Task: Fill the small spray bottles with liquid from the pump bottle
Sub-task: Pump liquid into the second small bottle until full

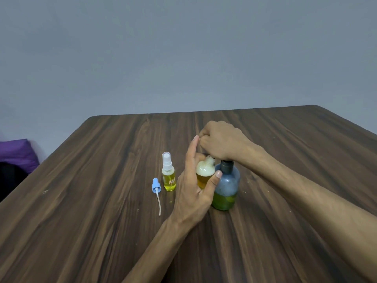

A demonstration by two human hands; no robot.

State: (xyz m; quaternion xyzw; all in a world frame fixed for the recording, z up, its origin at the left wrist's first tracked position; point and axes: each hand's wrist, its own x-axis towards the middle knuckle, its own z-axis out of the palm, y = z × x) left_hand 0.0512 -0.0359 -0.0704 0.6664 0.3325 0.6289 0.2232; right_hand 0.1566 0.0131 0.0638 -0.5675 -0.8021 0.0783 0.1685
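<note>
- Left hand (193,188) tilts the open spray bottle (205,174) under the spout, thumb and fingers (217,175) curled round it.
- Right hand (221,139), fingers curled, presses the pump bottle (226,186) on the table (102,201).
- Blue sprayer (156,185) lies aside, apparently awaiting refitting.

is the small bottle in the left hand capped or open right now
Open. The small bottle in the left hand shows a bare neck with foam at its top, and a blue spray cap lies on the table.

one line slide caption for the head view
Left hand holds open spray bottle while right hand presses pump bottle.
</note>
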